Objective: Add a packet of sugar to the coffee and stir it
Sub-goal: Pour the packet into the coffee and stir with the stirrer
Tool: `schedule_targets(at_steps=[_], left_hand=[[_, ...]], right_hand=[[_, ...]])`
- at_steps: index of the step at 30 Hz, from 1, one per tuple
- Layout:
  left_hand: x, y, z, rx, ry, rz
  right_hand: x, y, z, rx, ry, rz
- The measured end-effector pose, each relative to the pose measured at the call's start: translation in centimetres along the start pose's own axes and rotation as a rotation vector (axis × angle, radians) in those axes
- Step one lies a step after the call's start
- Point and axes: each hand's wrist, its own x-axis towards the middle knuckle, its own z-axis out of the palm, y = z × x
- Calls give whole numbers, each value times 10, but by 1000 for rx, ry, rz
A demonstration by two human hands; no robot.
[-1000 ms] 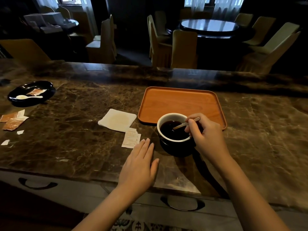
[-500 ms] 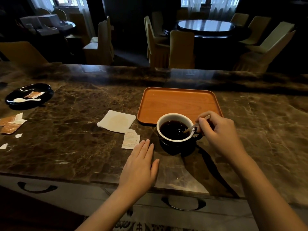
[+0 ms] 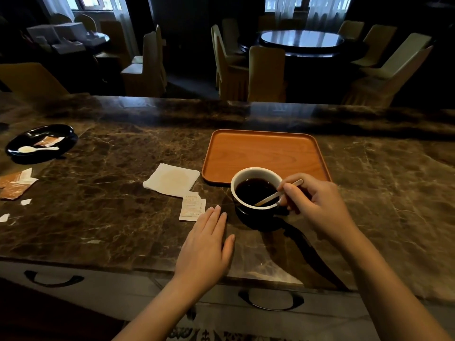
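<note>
Two hands are over the counter (image 3: 98, 217). The left hand (image 3: 205, 244) lies flat, palm down, fingers together and thumb spread a little, holding nothing; its fingertips are just beside one torn white sugar packet (image 3: 192, 206). The right hand (image 3: 317, 205) pinches one pale stir stick (image 3: 275, 194) between thumb and fingers, the other fingers curled in. The stick slants down into the coffee (image 3: 253, 191), its lower end near the close rim.

One cup (image 3: 256, 188), white inside and dark outside, stands on the counter, just in front of one orange wooden tray (image 3: 266, 153), which carries nothing. The cup's far rim overlaps the tray's near edge in view; whether they touch cannot be told.

One folded white napkin (image 3: 172, 179) lies left of the tray, its near corner just above the sugar packet.

At the far left, one black dish (image 3: 41, 142) holds one white spoon (image 3: 37, 149) and one brown packet (image 3: 48, 141). Nearer the edge lie two more brown packets (image 3: 13, 187), opened, overlapping each other, with about three small white paper scraps (image 3: 25, 201) close by.

Below the counter's front edge, two dark drawer handles (image 3: 270, 300) show.
</note>
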Motion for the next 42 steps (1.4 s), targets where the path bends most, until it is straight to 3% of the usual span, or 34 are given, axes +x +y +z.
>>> schedule_targets(at_steps=[9, 22, 32, 37, 42], left_hand=[[0, 0, 1, 20, 22, -6], [0, -1, 1, 4, -9, -13], [0, 0, 1, 14, 14, -12], [0, 1, 1, 2, 6, -14], [-1, 1, 0, -15, 5, -19]], right_hand=[[17, 4, -5, -168, 137, 9], [8, 2, 10, 114, 35, 73], [20, 1, -13, -196, 108, 33], [24, 6, -3, -232, 163, 8], [22, 4, -3, -222, 228, -131]])
